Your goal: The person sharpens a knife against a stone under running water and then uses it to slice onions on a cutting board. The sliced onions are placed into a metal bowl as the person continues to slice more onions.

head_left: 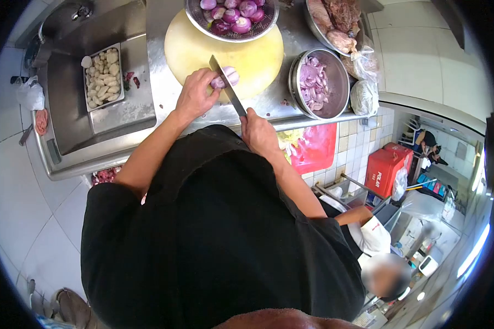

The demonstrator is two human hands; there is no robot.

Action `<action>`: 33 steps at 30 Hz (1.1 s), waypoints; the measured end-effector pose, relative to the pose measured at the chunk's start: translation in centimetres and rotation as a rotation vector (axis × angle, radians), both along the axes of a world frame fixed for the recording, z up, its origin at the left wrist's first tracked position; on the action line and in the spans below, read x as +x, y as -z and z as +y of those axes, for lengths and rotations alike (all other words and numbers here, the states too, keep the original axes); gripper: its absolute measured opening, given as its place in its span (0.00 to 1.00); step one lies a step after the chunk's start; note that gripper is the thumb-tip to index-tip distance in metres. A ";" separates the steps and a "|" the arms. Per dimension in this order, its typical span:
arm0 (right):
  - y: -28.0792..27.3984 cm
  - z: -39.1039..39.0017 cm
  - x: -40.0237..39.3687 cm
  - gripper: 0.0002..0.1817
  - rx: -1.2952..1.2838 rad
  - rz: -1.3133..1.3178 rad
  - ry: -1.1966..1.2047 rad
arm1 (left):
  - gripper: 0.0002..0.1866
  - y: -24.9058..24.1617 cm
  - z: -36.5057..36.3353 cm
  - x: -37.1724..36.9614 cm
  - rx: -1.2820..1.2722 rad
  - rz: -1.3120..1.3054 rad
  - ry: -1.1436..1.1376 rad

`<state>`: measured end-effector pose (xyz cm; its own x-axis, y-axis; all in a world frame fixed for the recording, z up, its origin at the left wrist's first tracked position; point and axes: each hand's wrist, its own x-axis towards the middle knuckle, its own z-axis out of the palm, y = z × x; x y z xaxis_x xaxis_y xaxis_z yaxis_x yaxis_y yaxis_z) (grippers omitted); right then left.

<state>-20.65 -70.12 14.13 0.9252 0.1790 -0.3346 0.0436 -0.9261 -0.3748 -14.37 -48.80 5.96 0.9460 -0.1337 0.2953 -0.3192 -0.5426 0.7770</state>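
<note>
My right hand (259,131) is wrapped round the handle of a kitchen knife (229,88), its blade slanting up and left across the onion. Fingers bent, my left hand (196,94) holds a peeled purple onion (218,83) against the round yellow cutting board (189,49). The blade hides part of the onion, and more of it shows on the right side of the steel. Beyond the board's far edge stands a metal colander (233,37) of whole peeled purple onions (241,24). To the right, a metal bowl (341,104) holds cut onion pieces (314,82).
At left a sink (66,131) holds a tray (88,82) of pale peeled roots. A bowl of meat (343,22) and plastic bags (364,98) sit at back right. Below the counter edge (280,125) is a red tray (318,148). A person (373,236) stands to the right.
</note>
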 end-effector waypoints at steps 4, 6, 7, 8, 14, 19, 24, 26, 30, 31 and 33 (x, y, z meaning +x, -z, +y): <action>0.1 -2.2 0.6 0.17 0.126 0.067 0.107 | 0.22 -0.5 -1.4 -0.1 0.018 -0.063 0.018; 0.1 -3.6 0.7 0.19 0.172 0.074 0.153 | 0.25 -0.7 -1.6 1.0 0.095 -0.106 0.089; 0.1 -4.2 0.5 0.20 0.173 0.057 0.171 | 0.26 -0.7 -1.8 1.5 0.200 -0.034 0.130; 0.1 -4.7 0.3 0.21 0.175 0.039 0.193 | 0.28 -0.8 -2.0 2.2 0.305 0.038 0.174; -2.3 -4.3 -0.6 0.18 0.079 0.003 0.159 | 0.22 -2.4 -0.7 2.0 0.091 -0.026 0.134; -0.8 -3.7 -1.3 0.15 -0.004 -0.031 0.083 | 0.12 -1.2 -0.5 2.3 0.020 -0.038 0.274; -0.9 -3.6 -0.9 0.15 -0.016 -0.022 0.090 | 0.09 -0.3 -1.1 2.2 -0.111 0.057 0.115; -0.8 -3.4 -1.0 0.14 -0.020 -0.013 0.090 | 0.08 0.2 -1.3 2.3 -0.116 0.102 0.088; -0.4 -3.4 -1.2 0.14 -0.015 -0.019 0.092 | 0.07 -0.2 -1.5 2.9 -0.080 0.220 0.079; -0.2 -3.4 -1.2 0.14 -0.009 -0.025 0.088 | 0.07 -0.1 -1.5 3.3 -0.065 0.252 0.088; -0.1 -3.5 -1.2 0.14 0.005 -0.039 0.085 | 0.07 -0.4 -1.6 3.8 0.022 0.302 0.091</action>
